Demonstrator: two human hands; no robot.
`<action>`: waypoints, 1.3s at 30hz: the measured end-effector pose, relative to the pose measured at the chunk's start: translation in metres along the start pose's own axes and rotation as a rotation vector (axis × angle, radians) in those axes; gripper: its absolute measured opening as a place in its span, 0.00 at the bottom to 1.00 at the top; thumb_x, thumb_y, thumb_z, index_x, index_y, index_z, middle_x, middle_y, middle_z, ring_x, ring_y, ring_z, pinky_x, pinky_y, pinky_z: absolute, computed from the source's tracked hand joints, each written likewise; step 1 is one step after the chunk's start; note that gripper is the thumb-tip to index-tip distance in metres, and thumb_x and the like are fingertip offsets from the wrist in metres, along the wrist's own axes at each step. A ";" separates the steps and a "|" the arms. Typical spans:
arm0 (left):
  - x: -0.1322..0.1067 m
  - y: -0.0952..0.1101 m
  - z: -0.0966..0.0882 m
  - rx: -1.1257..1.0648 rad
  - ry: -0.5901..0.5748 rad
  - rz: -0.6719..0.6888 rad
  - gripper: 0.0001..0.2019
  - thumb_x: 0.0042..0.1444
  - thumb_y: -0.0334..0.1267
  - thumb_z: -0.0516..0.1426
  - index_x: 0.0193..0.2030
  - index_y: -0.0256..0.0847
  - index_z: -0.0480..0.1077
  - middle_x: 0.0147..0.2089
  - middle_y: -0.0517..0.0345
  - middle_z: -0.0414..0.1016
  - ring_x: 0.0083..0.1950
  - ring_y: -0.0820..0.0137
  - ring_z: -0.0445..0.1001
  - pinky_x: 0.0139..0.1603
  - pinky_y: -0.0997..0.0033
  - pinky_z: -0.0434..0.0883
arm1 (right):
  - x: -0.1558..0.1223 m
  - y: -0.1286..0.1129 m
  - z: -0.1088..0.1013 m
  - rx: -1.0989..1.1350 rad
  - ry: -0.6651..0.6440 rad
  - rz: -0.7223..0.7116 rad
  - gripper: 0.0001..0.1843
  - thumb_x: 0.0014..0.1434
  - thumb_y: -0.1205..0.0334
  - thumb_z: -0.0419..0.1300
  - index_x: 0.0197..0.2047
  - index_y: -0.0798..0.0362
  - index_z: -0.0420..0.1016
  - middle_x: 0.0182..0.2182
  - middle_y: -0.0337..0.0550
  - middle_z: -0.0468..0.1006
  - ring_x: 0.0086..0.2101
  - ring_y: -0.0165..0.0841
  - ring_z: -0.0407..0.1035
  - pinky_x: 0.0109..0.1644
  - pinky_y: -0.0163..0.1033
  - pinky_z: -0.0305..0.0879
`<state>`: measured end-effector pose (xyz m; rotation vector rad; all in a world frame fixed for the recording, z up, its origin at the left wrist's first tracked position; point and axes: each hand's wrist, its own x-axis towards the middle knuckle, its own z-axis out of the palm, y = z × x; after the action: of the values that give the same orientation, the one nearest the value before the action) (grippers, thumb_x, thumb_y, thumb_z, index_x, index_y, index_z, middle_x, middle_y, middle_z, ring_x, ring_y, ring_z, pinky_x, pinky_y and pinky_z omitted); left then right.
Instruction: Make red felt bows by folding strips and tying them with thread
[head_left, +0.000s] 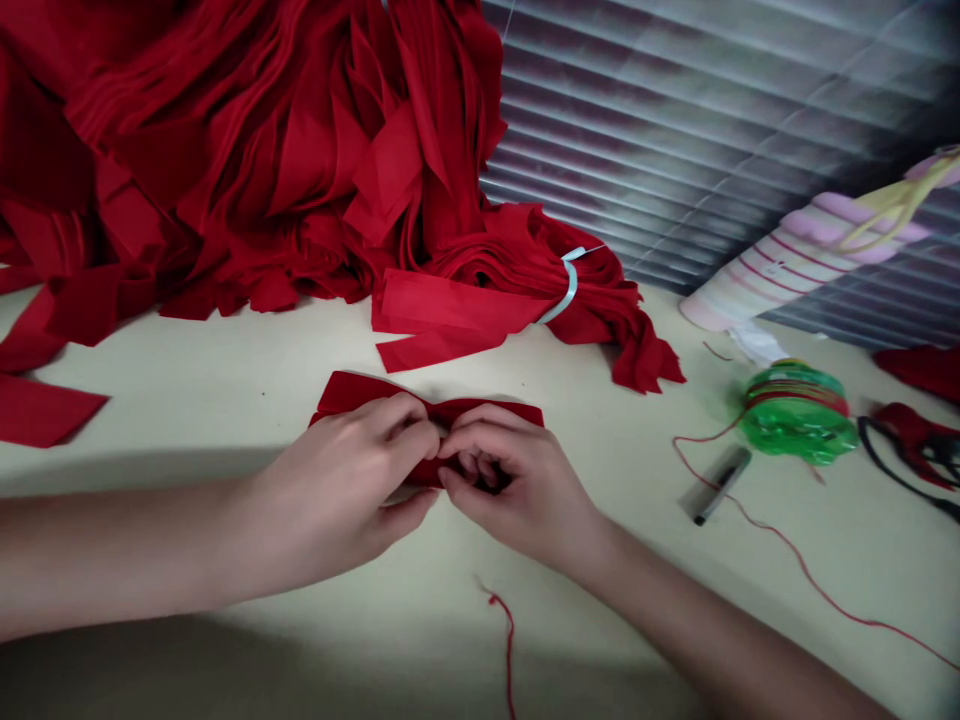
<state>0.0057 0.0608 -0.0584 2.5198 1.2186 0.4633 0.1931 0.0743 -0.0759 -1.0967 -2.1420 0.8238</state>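
Red fabric strip [349, 392], pinched in at its middle, sits front-ctr over the pale tabletop [225, 385]. L hand [360, 465] grips it w/ thumb & fingers near the mid; R hand [525, 485] grips it too, fingers curled, tips nearly meeting the L's. Behind: big pile of red cloth strips [247, 160], plus a bundle [517, 255] w/ white tie [570, 290] round it. Off to R: green plastic spool [799, 420] w/ red cord [795, 560] trailing past a marker pen [721, 487]. Short red cord end [511, 640] lies nearest the viewer. Window blinds [675, 100] at back.
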 end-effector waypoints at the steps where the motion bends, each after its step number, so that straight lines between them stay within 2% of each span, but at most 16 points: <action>1: 0.001 0.000 0.000 -0.004 -0.002 0.003 0.06 0.57 0.38 0.53 0.39 0.40 0.66 0.42 0.55 0.67 0.40 0.67 0.70 0.38 0.65 0.72 | 0.000 0.000 0.000 0.003 0.001 0.000 0.07 0.48 0.74 0.58 0.30 0.54 0.73 0.30 0.38 0.69 0.22 0.21 0.58 0.25 0.30 0.59; 5: 0.001 -0.002 0.001 0.055 -0.019 0.034 0.08 0.60 0.33 0.48 0.37 0.38 0.68 0.39 0.54 0.66 0.38 0.68 0.69 0.38 0.65 0.71 | -0.001 0.000 0.000 0.008 0.009 -0.006 0.07 0.49 0.73 0.57 0.31 0.54 0.73 0.31 0.39 0.69 0.21 0.21 0.58 0.24 0.30 0.60; 10: 0.000 -0.006 0.003 0.171 -0.071 0.093 0.09 0.57 0.25 0.50 0.35 0.37 0.70 0.33 0.55 0.67 0.39 0.66 0.69 0.39 0.64 0.71 | -0.001 0.001 0.000 -0.012 0.021 0.000 0.08 0.49 0.73 0.57 0.31 0.53 0.74 0.32 0.39 0.70 0.21 0.22 0.59 0.24 0.31 0.61; 15: 0.004 -0.006 0.000 0.101 -0.110 0.000 0.09 0.59 0.29 0.50 0.34 0.38 0.71 0.34 0.56 0.67 0.35 0.69 0.69 0.38 0.65 0.71 | -0.001 0.000 0.002 0.004 0.058 -0.027 0.08 0.49 0.73 0.57 0.31 0.54 0.76 0.32 0.40 0.71 0.21 0.21 0.61 0.24 0.30 0.63; 22: 0.006 -0.006 0.000 0.125 -0.171 0.019 0.09 0.57 0.27 0.51 0.35 0.38 0.72 0.34 0.55 0.69 0.39 0.65 0.70 0.40 0.62 0.71 | 0.001 -0.005 0.005 -0.076 0.107 -0.065 0.06 0.49 0.70 0.59 0.29 0.53 0.77 0.28 0.39 0.70 0.22 0.23 0.61 0.25 0.31 0.63; 32: 0.005 -0.002 -0.002 0.132 -0.105 -0.013 0.09 0.59 0.31 0.50 0.35 0.38 0.72 0.34 0.54 0.69 0.36 0.66 0.71 0.39 0.62 0.71 | 0.006 -0.004 -0.004 -0.087 -0.021 0.023 0.07 0.48 0.71 0.63 0.32 0.51 0.79 0.28 0.38 0.73 0.21 0.22 0.64 0.24 0.30 0.63; 39: 0.004 -0.004 -0.001 0.232 -0.023 0.212 0.11 0.57 0.27 0.50 0.39 0.39 0.73 0.33 0.54 0.73 0.41 0.65 0.70 0.41 0.68 0.70 | 0.009 -0.009 -0.007 -0.139 -0.073 0.014 0.07 0.50 0.71 0.63 0.32 0.51 0.79 0.28 0.39 0.73 0.25 0.25 0.67 0.29 0.32 0.66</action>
<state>0.0047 0.0663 -0.0589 2.8597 1.0548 0.3567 0.1894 0.0800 -0.0629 -1.1684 -2.2834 0.7402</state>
